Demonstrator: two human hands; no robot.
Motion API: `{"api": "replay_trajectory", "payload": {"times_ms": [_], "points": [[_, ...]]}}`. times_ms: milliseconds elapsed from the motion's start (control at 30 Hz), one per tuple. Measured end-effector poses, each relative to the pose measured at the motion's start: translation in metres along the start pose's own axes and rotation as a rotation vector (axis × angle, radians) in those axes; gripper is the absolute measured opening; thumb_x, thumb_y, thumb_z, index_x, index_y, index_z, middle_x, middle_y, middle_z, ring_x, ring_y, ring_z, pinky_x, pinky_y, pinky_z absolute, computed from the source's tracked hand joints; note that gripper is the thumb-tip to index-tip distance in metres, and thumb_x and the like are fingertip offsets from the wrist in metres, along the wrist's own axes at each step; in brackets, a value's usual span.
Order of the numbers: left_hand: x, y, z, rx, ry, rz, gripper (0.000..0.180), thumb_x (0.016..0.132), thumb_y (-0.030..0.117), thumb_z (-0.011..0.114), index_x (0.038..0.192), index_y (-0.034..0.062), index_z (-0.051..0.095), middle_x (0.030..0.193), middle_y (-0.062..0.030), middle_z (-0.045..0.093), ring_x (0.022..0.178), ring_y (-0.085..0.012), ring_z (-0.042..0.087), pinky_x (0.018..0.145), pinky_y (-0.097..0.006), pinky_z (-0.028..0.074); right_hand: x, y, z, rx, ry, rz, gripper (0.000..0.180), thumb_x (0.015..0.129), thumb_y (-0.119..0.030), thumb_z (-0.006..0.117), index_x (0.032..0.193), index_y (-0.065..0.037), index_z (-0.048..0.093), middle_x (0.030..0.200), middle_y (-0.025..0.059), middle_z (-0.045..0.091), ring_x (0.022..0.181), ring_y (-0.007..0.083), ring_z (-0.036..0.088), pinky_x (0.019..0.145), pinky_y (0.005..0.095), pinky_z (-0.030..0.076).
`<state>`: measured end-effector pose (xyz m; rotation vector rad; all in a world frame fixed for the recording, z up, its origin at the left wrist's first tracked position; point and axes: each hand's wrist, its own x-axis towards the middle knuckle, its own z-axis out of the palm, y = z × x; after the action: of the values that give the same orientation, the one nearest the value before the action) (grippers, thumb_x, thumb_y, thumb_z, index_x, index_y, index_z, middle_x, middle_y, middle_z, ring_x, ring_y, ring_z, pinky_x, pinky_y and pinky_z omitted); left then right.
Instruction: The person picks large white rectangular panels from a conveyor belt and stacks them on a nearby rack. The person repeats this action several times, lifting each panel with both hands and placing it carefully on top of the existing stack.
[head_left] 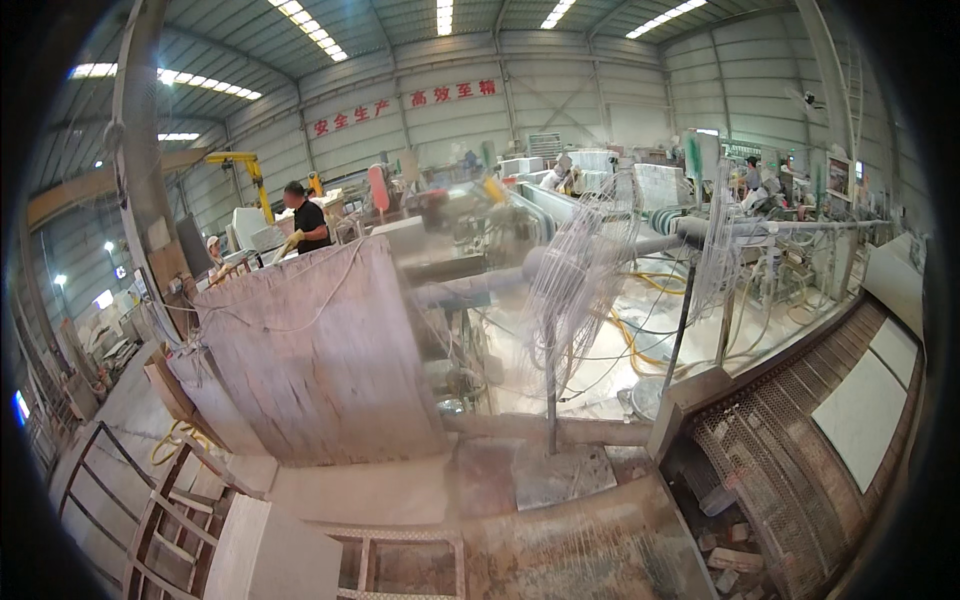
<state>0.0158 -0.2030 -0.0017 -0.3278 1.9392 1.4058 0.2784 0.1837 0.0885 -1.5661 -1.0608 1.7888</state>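
Observation:
Neither my left hand nor my right hand shows in the head view. Closest to me at the lower left, a pale rectangular block (275, 555) stands beside a rusty metal rack (180, 535). A low metal frame (410, 565) lies to the right of that block. Beyond them rises a large, stained, upright panel (320, 350). On the right, a brown mesh conveyor (770, 450) slopes up and away, carrying flat white slabs (865, 420).
A wet-looking brown ledge (590, 540) runs along the front. Clumps of clear strands (580, 275) hang on a horizontal pipe, with yellow hoses (630, 335) behind. A person in a dark top (312, 222) works beyond the panel. Rubble (735, 562) lies beneath the conveyor's near end.

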Motion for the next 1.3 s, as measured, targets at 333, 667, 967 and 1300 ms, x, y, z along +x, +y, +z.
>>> {"api": "replay_trajectory", "payload": {"times_ms": [333, 667, 967, 1300], "points": [[-0.049, 0.059, 0.002, 0.866, 0.105, 0.320, 0.020, 0.081, 0.019, 0.046, 0.075, 0.0079, 0.062, 0.067, -0.0116, 0.061, 0.056, -0.0214, 0.055, 0.053, -0.036, 0.042, -0.005, -0.006, -0.002, 0.026, -0.007, 0.034, 0.029, 0.084, -0.024, 0.051, 0.058, -0.019, 0.038, 0.045, 0.0000, 0.033, 0.033, 0.0170, 0.030, 0.031, 0.0314, 0.025], [-0.050, 0.064, 0.006, -0.241, 0.016, -0.242, 0.020, 0.081, 0.018, 0.047, 0.062, 0.0131, 0.054, 0.053, -0.0034, 0.047, 0.049, -0.0193, 0.044, 0.049, -0.032, 0.039, -0.006, -0.004, -0.005, 0.050, 0.003, 0.076, 0.021, 0.083, -0.023, 0.053, 0.066, -0.017, 0.043, 0.050, 0.0007, 0.038, 0.036, 0.0177, 0.034, 0.032, 0.0313, 0.029], [-0.067, 0.085, 0.012, 0.063, 0.051, -0.103, 0.024, 0.082, 0.020, 0.045, 0.060, 0.0120, 0.052, 0.054, -0.0012, 0.046, 0.050, -0.0163, 0.044, 0.046, -0.031, 0.035, -0.039, -0.040, 0.011, 0.045, 0.011, 0.045, 0.017, 0.084, -0.022, 0.052, 0.069, -0.018, 0.044, 0.052, 0.0004, 0.039, 0.038, 0.0167, 0.036, 0.033, 0.0311, 0.031], [-0.054, 0.071, 0.007, 0.527, 0.010, 0.162, 0.014, 0.076, 0.018, 0.053, 0.068, 0.0084, 0.059, 0.061, -0.0127, 0.058, 0.055, -0.0272, 0.055, 0.051, -0.038, 0.042, -0.016, -0.018, -0.003, -0.004, -0.033, 0.029, 0.019, 0.084, -0.022, 0.052, 0.068, -0.019, 0.043, 0.051, -0.0002, 0.037, 0.038, 0.0164, 0.034, 0.033, 0.0306, 0.029]]}}
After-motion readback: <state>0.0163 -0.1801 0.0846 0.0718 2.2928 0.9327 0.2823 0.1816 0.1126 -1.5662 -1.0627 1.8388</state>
